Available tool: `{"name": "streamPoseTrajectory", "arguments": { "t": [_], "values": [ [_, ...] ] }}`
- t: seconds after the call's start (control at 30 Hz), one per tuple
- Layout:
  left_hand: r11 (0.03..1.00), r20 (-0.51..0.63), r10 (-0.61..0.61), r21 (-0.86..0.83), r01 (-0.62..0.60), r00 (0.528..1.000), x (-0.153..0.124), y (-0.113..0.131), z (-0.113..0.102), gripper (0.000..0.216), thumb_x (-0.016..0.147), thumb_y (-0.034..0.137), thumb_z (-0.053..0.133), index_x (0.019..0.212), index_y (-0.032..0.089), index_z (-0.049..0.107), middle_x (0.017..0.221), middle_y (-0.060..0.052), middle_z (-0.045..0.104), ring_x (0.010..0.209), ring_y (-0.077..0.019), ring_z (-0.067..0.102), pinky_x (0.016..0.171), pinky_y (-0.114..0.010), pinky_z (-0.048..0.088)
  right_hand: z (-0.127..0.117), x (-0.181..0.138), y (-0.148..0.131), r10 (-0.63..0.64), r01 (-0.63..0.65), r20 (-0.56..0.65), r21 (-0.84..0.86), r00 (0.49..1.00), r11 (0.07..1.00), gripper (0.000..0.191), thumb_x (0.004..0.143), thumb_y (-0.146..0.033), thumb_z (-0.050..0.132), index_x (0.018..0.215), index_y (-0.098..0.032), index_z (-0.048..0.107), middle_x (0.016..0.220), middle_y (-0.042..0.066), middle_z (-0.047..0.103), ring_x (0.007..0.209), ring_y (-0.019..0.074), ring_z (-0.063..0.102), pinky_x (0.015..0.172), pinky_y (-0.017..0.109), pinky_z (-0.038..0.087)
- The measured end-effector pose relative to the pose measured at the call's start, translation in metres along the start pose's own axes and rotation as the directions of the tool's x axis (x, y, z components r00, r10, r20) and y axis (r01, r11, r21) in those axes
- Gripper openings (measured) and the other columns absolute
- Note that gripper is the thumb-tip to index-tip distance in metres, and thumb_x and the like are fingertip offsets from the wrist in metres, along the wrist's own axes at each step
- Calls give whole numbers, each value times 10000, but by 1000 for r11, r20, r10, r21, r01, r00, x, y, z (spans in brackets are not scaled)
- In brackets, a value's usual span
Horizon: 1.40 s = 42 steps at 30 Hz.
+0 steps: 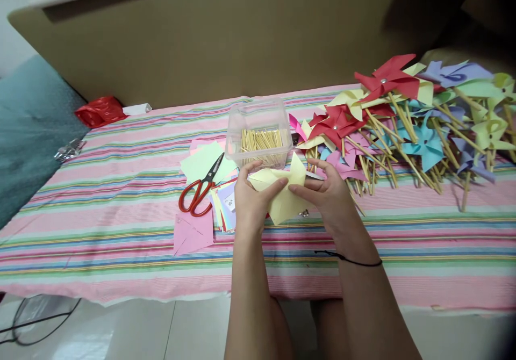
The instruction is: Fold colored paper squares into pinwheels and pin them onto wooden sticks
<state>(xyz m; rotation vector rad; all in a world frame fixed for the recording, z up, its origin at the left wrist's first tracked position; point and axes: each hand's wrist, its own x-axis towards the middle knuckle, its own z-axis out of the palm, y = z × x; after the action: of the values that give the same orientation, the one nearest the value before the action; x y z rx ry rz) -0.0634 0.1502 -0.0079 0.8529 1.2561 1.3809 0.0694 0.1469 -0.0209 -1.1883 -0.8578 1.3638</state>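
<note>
At the centre of the frame, a partly folded pale yellow paper is held between the left hand and right hand, each thumb pressed on its near face. Left of centre, marks on a white patch among coloured papers are too small to read.

Mid-frame, the paper is pale yellow; left of centre, the scissors have red-orange handles and dark blades. Pinwheels at right show red, purple, turquoise and yellow. The cloth is striped (pink, green, blue, white).
</note>
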Motion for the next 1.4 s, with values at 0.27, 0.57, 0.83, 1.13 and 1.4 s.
{"name": "streamPoseTrajectory", "arguments": {
  "t": [0.27, 0.57, 0.83, 1.13, 1.4],
  "values": [
    [991, 41, 81, 103, -85, 996, 4, -5, -3, 580, 582, 233, 821, 1071, 226, 510, 857, -18, 676, 760, -198, 656, 676, -328, 516, -1, -1, -1, 11, -11, 4, -47, 1000, 999, 875, 554, -397, 862, 1293, -252, 415, 751, 26, 735, 743, 295, 727, 687, 450, 597],
    [991, 61, 76, 107, -82, 995, 4, -4, -4, 600, 582, 246, 825, 1090, 226, 507, 930, -39, 684, 820, -213, 666, 716, -349, 529, 0, -3, -3, 12, -12, -12, -23, 1000, 1000, 907, 563, -346, 856, 1333, -257, 383, 768, 21, 744, 777, 307, 732, 716, 470, 602],
    [994, 79, 32, 106, -41, 996, 2, -2, -4, 597, 600, 253, 818, 1104, 231, 498, 862, -26, 695, 780, -211, 672, 669, -325, 524, -1, -2, -5, 26, -26, -12, 9, 1000, 1000, 926, 533, -325, 871, 1328, -253, 401, 761, 22, 749, 744, 305, 735, 682, 463, 607],
    [990, 93, 24, 134, -37, 995, 3, -3, -7, 649, 578, 255, 834, 1133, 244, 496, 886, -31, 694, 788, -224, 680, 658, -339, 538, -4, -1, -2, 32, -32, 19, -8, 999, 999, 964, 518, -337, 878, 1343, -258, 385, 746, 18, 750, 754, 312, 737, 705, 474, 605],
    [993, 97, 1, 114, -12, 995, 2, -3, -6, 637, 594, 248, 829, 1137, 247, 497, 883, -36, 703, 792, -227, 681, 663, -345, 541, -4, -1, -4, 34, -34, 15, -11, 999, 999, 943, 519, -336, 876, 1323, -257, 389, 752, 16, 750, 732, 297, 736, 682, 455, 610]
  ]
}}
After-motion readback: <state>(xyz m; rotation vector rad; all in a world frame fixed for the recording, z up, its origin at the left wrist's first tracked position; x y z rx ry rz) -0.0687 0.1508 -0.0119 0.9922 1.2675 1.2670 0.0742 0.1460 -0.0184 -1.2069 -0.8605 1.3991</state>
